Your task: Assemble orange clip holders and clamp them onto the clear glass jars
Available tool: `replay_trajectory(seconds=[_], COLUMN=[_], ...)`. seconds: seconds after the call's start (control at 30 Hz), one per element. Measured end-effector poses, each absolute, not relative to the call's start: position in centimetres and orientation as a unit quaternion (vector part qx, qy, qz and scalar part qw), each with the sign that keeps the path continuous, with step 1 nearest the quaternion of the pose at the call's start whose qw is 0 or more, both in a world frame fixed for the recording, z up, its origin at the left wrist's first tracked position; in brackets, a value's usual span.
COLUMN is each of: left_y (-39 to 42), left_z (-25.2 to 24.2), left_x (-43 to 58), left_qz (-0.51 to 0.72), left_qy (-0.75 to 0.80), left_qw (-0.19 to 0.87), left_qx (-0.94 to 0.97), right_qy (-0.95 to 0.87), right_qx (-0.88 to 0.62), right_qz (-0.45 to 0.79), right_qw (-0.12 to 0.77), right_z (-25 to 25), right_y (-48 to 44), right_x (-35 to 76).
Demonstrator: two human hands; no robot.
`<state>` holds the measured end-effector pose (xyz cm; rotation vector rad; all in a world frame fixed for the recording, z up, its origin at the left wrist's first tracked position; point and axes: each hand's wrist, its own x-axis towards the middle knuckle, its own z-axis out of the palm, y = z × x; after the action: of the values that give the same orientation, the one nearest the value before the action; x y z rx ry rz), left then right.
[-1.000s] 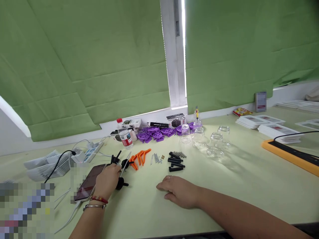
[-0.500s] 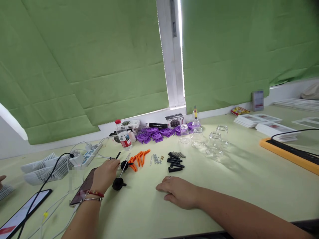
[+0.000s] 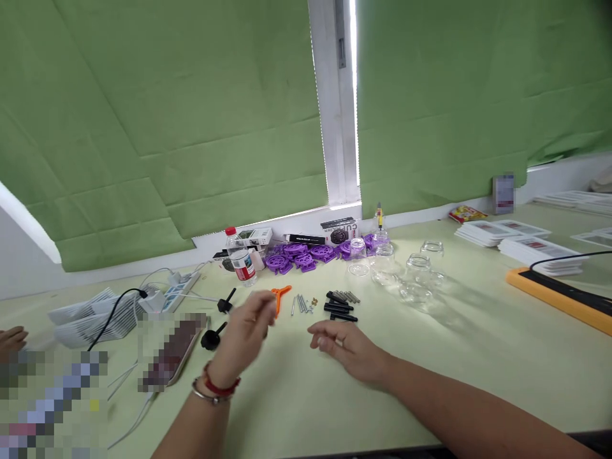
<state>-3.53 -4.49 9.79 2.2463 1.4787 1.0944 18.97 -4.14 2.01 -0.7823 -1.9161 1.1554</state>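
My left hand [image 3: 246, 331] is over the table with its fingers curled in, a little blurred. A small dark bit shows under its fingers, too little to name. Beside it lie two black round knobs with stems [image 3: 211, 339]. Just past its fingertips is an orange Y-shaped plastic piece [image 3: 282, 292]; more of the orange is hidden behind the hand. My right hand [image 3: 347, 347] hovers low with fingers loosely bent and parted from the thumb, nothing seen in it. Close ahead of it are black tubular parts [image 3: 340, 308], small springs [image 3: 347, 296] and metal screws [image 3: 301, 303].
Purple plastic pieces [image 3: 296, 255] and a red-capped bottle [image 3: 243, 262] stand along the back. Clear glass jars [image 3: 418, 274] are right of centre. White card stacks [image 3: 540, 252] and an orange-edged case [image 3: 549, 293] lie right. Phone [image 3: 176, 354], cables, power strip [image 3: 179, 293] and another person's hand [image 3: 12, 341] are left.
My left hand has moved right, away from the phone and knobs toward the orange pieces, and its fingers have curled. My right hand has shifted slightly forward, its fingers more bent.
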Motion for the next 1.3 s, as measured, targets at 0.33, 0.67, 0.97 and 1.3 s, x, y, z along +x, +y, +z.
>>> replay_trajectory(seconds=[0.33, 0.67, 0.97, 1.3], left_y=[-4.7, -4.4, -4.2, -4.3], left_z=[3.4, 3.7, 3.1, 3.3], left_x=[3.0, 1.6, 1.1, 1.2], left_qz=[0.137, 0.121, 0.115, 0.106], left_qy=[0.493, 0.491, 0.479, 0.478], left_qw=[-0.024, -0.026, -0.052, -0.039], left_qx=[0.859, 0.863, 0.869, 0.871], right_qy=[-0.7, -0.706, -0.674, -0.645], right_qx=[-0.404, -0.415, -0.414, -0.392], right_qz=[0.428, 0.445, 0.491, 0.536], right_qw=[0.404, 0.363, 0.365, 0.377], right_z=[0.8, 0.6, 0.7, 0.4], right_y=[-2.0, -2.0, -2.1, -1.8], right_x=[19.4, 18.7, 18.0, 18.1])
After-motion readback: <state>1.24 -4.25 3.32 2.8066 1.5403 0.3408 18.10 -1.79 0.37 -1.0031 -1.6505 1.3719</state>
